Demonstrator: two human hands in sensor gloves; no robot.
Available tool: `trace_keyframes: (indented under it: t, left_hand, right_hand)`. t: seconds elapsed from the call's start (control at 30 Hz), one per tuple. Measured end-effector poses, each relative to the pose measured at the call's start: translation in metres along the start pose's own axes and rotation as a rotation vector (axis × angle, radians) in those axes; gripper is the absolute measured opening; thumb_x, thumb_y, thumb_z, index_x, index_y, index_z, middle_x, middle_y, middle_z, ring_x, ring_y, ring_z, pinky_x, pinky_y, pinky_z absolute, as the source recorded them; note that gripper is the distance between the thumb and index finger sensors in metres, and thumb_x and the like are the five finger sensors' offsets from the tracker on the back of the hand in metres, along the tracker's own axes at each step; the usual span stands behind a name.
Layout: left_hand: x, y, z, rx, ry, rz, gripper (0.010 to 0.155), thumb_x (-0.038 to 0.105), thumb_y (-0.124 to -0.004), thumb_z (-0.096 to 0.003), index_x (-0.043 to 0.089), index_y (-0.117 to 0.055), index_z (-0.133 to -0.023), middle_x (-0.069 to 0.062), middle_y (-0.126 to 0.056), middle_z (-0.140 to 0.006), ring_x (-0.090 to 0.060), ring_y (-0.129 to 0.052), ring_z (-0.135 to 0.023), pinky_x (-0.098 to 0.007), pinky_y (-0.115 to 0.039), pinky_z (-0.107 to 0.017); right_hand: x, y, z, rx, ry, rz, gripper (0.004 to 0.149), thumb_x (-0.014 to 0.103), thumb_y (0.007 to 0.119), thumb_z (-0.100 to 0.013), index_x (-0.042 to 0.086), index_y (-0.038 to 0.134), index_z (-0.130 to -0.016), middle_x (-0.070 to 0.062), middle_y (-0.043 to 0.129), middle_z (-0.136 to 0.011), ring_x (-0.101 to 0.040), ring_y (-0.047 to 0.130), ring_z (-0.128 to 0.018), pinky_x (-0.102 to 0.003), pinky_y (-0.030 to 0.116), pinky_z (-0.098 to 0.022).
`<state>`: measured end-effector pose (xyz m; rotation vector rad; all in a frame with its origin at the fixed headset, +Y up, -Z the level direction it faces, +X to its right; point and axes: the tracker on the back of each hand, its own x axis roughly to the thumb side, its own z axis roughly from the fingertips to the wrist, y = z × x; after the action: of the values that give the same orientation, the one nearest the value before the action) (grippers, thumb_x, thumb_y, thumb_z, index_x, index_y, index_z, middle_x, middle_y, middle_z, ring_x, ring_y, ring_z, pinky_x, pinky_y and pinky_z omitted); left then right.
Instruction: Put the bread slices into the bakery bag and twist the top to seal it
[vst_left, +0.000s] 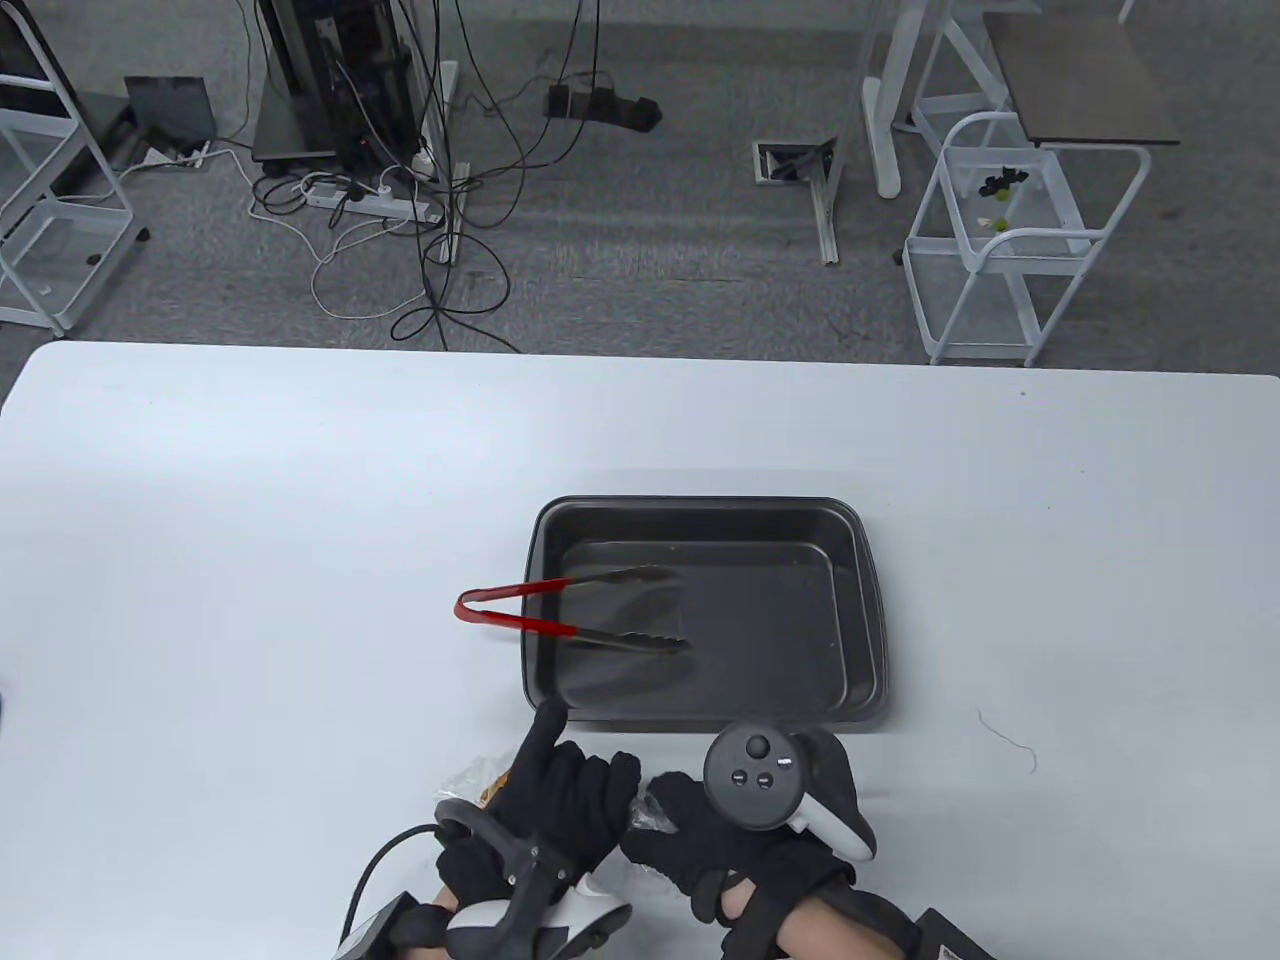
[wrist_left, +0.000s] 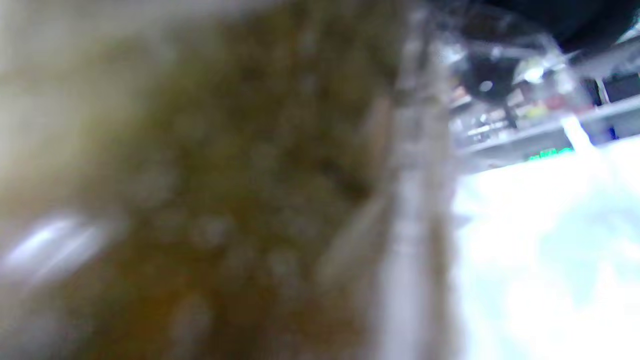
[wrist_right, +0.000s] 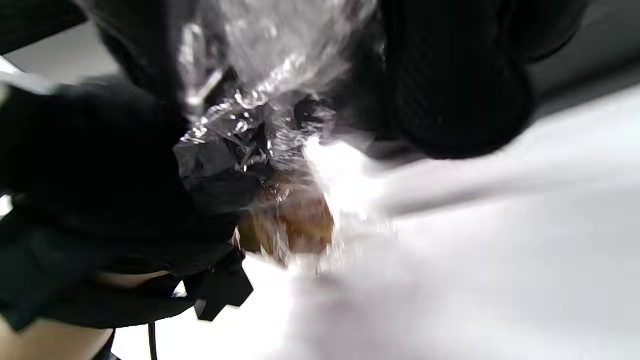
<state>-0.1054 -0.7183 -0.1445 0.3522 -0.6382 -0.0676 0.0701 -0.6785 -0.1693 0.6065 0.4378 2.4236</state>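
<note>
Judging from the table view, the loading stage appears complete: the baking tray (vst_left: 705, 610) at centre frame holds no bread, only the working ends of the red-handled tongs (vst_left: 570, 620), whose handles hang out over the tray's left rim. The bread (wrist_right: 287, 225) sits inside the clear plastic bag (wrist_right: 260, 115), which lies at the lower centre of the table view, just below the tray and mostly hidden under both gloves. The left hand (vst_left: 555, 810) covers the bag's body with its index finger pointing up toward the tray; the other fingers curl over the bag, though how firmly they grip cannot be told. The right hand (vst_left: 700, 830) closes on the gathered neck of the bag, which shows bunched and crinkled between the two gloves in the right wrist view. The left wrist view is heavily blurred, showing only brown crust pressed close to the lens behind plastic. Assessment: the twist is in hand but not shown finished; whether the neck is wound tight enough to seal cannot be determined. The surface is a white table (vst_left: 250, 520), with a short dark thread (vst_left: 1010, 738) lying at right. Beyond it, grey carpet, tangled cables and a power strip (vst_left: 375, 200) at upper left, and a white wire trolley (vst_left: 1010, 240) at upper right.
</note>
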Motion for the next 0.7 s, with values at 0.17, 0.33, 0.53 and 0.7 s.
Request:
trace_keyframes:
  t: [0.17, 0.33, 0.53, 0.7]
  left_hand:
    - [-0.056, -0.013, 0.001, -0.138, 0.121, 0.694, 0.048, 0.051, -0.073, -0.0521, 0.021, -0.083, -0.089, 0.0, -0.102, -0.064, -0.024, -0.102, -0.061, -0.065, -0.05, -0.083]
    - [-0.079, -0.049, 0.0, -0.347, -0.035, 1.464, 0.049, 0.049, -0.074, -0.0553, 0.017, -0.082, -0.091, -0.003, -0.101, -0.066, -0.027, -0.1, -0.062, -0.066, -0.047, -0.082]
    - [-0.054, -0.067, -0.006, -0.619, -0.219, 1.772, 0.049, 0.05, -0.074, -0.0545, 0.017, -0.084, -0.09, -0.003, -0.103, -0.064, -0.027, -0.101, -0.06, -0.066, -0.049, -0.082]
    - [-0.032, -0.065, -0.007, -0.725, -0.319, 1.851, 0.049, 0.049, -0.076, -0.0516, 0.015, -0.089, -0.086, -0.004, -0.106, -0.059, -0.027, -0.104, -0.055, -0.065, -0.053, -0.08]
  right_hand:
    - [0.016, -0.023, 0.021, -0.052, -0.316, 0.101, 0.11, 0.057, 0.086, -0.039, 0.018, 0.008, -0.106, -0.034, 0.02, -0.111, -0.068, 0.043, -0.095, -0.081, 0.036, -0.063]
    - [0.038, -0.02, 0.036, -0.236, -0.544, 0.569, 0.119, 0.055, 0.093, -0.033, 0.027, -0.002, -0.099, -0.029, 0.008, -0.111, -0.066, 0.032, -0.1, -0.082, 0.035, -0.066]
    - [0.061, 0.013, 0.044, -0.431, -0.817, 1.308, 0.122, 0.053, 0.095, -0.028, 0.028, -0.001, -0.097, -0.026, 0.011, -0.11, -0.061, 0.041, -0.101, -0.078, 0.046, -0.067]
    - [0.066, 0.035, 0.043, -0.442, -0.96, 1.542, 0.121, 0.051, 0.097, -0.026, 0.028, 0.001, -0.097, -0.023, 0.021, -0.111, -0.058, 0.048, -0.099, -0.077, 0.046, -0.066]
